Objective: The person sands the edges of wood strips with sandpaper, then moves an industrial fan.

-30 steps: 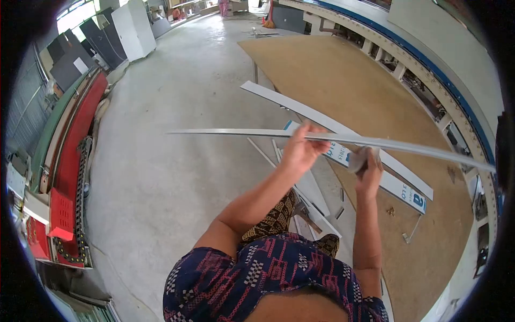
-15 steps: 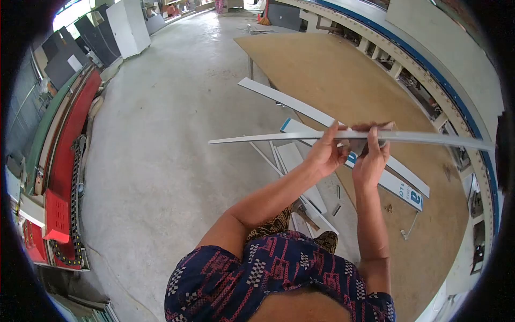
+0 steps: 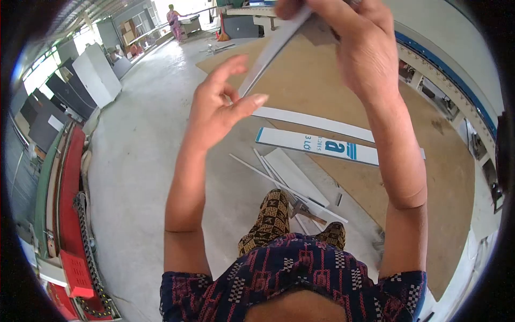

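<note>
A long grey metal strip (image 3: 274, 49) is raised in front of me, slanting from the top of the view down to the left. My right hand (image 3: 367, 45) is closed around its upper part, some of which is cut off by the view's edge. My left hand (image 3: 217, 110) is beside the strip's lower end, thumb and fingers apart. Below them, a white strip with blue printing (image 3: 316, 146) and a plain white strip (image 3: 322, 122) lie across the brown tabletop's edge.
Thin white strips (image 3: 268, 170), a white panel (image 3: 296, 174) and a hammer (image 3: 308, 213) are by my feet. The brown tabletop (image 3: 445, 214) spans the right, beside a long machine. A red machine (image 3: 72, 214) stands left; a person (image 3: 174, 24) is far off.
The metal strip has risen and swung from nearly level to a steep slant. My left hand has let go and opened; my right hand has moved up with the strip.
</note>
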Demonstrator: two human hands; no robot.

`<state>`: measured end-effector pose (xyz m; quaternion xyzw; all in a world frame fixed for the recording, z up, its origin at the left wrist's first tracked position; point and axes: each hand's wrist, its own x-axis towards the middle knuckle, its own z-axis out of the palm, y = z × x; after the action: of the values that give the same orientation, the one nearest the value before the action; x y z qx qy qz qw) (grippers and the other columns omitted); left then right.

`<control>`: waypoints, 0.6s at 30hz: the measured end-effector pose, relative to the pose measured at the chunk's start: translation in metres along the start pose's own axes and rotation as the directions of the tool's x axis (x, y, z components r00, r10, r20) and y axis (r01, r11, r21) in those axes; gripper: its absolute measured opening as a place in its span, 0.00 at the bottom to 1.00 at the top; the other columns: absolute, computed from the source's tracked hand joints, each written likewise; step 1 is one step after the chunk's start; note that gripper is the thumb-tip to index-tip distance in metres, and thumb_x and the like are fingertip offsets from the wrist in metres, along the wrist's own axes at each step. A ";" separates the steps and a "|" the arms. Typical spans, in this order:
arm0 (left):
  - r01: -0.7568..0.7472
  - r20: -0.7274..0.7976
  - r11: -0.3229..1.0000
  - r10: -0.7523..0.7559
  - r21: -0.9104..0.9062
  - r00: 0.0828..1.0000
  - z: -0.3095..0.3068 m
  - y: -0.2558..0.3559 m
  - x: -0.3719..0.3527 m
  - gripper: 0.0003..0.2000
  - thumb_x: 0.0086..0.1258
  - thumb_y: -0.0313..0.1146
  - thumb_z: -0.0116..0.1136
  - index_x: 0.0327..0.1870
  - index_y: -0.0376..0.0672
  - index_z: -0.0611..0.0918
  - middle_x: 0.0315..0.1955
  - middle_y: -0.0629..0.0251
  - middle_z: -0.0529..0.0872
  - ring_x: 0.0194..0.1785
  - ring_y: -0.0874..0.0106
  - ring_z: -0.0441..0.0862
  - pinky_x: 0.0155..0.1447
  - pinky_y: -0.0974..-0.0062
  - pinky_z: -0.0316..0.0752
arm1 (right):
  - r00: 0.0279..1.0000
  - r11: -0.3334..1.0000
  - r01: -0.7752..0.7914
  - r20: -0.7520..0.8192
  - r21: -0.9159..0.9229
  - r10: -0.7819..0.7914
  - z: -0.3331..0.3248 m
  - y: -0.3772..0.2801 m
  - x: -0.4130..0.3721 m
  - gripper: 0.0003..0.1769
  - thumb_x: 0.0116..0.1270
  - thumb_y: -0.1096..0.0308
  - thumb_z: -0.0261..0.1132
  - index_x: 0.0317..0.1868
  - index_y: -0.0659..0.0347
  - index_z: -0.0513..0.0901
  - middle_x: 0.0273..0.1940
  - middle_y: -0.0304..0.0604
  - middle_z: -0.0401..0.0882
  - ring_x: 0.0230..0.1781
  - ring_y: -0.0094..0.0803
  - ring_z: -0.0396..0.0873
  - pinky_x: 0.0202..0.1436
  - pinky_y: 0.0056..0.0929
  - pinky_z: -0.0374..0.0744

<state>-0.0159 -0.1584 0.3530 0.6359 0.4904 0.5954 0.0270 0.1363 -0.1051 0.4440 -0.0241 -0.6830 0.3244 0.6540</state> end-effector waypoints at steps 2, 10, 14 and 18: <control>0.011 0.128 0.995 -0.023 0.094 0.991 -0.002 0.002 0.014 0.11 0.60 0.30 0.59 0.41 0.36 0.77 0.28 0.69 0.79 0.25 0.84 0.72 0.27 0.87 0.65 | 0.979 0.973 0.066 0.176 0.220 -0.106 -0.002 -0.015 0.007 0.07 0.66 0.67 0.56 0.33 0.62 0.73 0.19 0.32 0.70 0.18 0.15 0.65 0.18 0.16 0.63; -0.030 0.000 0.998 0.030 -0.057 1.000 -0.003 0.021 0.027 0.10 0.63 0.34 0.57 0.38 0.35 0.77 0.23 0.66 0.80 0.20 0.83 0.73 0.22 0.86 0.68 | 0.915 0.836 0.240 0.172 0.493 -0.364 0.016 -0.010 0.024 0.08 0.66 0.68 0.55 0.37 0.64 0.76 0.24 0.37 0.75 0.21 0.19 0.69 0.21 0.18 0.66; -0.136 -0.161 0.984 0.117 -0.117 0.980 -0.003 0.025 0.026 0.08 0.65 0.31 0.54 0.34 0.35 0.76 0.24 0.63 0.81 0.18 0.83 0.73 0.19 0.87 0.65 | 0.960 0.962 0.270 -0.086 0.031 -0.266 0.012 0.005 -0.004 0.10 0.58 0.70 0.56 0.40 0.63 0.77 0.33 0.49 0.78 0.30 0.36 0.77 0.32 0.31 0.74; -0.218 -0.304 0.950 0.145 -0.223 0.941 -0.005 0.023 0.022 0.08 0.68 0.31 0.51 0.34 0.34 0.75 0.23 0.61 0.80 0.17 0.80 0.74 0.17 0.85 0.67 | 0.872 0.863 0.456 -0.085 -0.217 -0.482 0.031 0.069 -0.039 0.18 0.53 0.74 0.58 0.47 0.61 0.76 0.40 0.50 0.77 0.41 0.45 0.75 0.44 0.39 0.71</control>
<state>-0.0102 -0.1585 0.3845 0.5778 0.3478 0.7381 -0.0181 0.0868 -0.0817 0.3791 0.0586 -0.6498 0.0861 0.7529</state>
